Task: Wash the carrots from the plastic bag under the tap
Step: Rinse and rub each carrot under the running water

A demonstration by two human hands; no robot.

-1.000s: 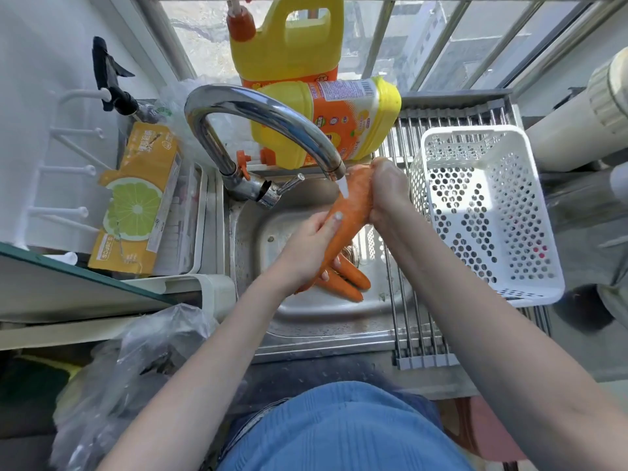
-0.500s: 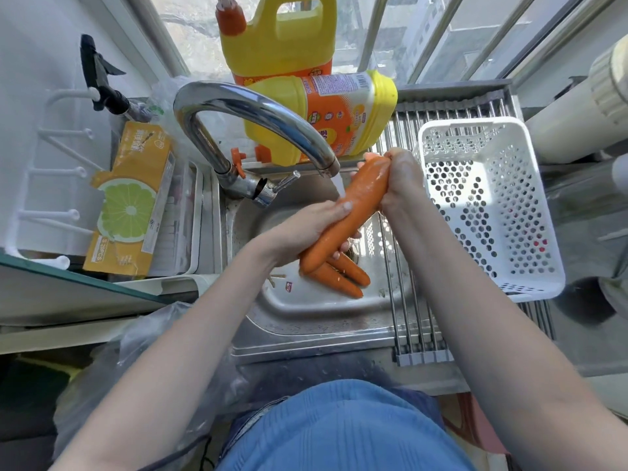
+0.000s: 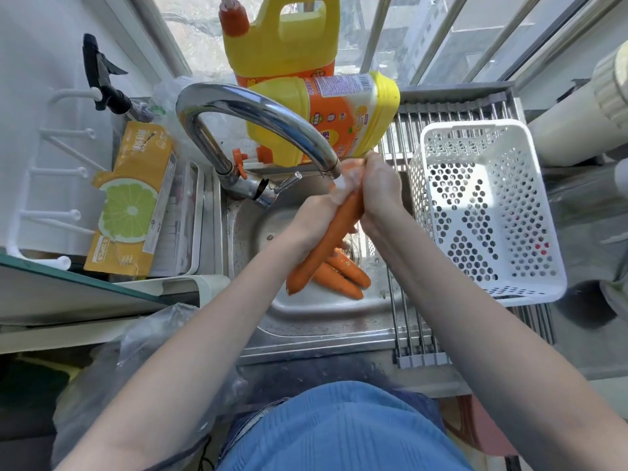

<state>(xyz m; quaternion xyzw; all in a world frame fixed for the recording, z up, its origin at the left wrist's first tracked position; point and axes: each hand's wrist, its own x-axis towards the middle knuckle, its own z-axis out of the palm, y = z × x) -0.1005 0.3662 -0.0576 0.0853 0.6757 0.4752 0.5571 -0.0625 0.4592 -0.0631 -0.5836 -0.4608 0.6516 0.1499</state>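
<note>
Hands both clamped on one carrot point(image 3: 326, 243): right hand point(image 3: 379, 188) has its grip closed round the thick top end just under the tap spout, left hand point(image 3: 316, 215) wrapped round the middle from the left side. Carrot slants, top end up at the spout, thin tip pointing down-left over the sink point(image 3: 306, 321) bowl. Water from the tap point(image 3: 258, 113) hits the top end and the fingers, white splash there. Exact finger placement on the far side is hidden.

Two more carrots point(image 3: 343, 273) lie on the sink bottom, side by side and touching, just under the held one, near the drain.

Right of the sink, a roll-up metal rack point(image 3: 414, 338) spans the sink edge; a white perforated basket point(image 3: 486, 212) sits on it, tilted a bit, close beside the right forearm. Behind the tap, a yellow detergent bottle point(image 3: 326, 113) lies on its side, with a bigger yellow jug point(image 3: 282, 35) upright behind it at the window. Left of the sink, an orange pack with a lime picture point(image 3: 132, 202) rests in a tray. Clear plastic bag point(image 3: 136, 362) crumpled on the table at lower left, under the left forearm. Blue shirt at bottom edge.
</note>
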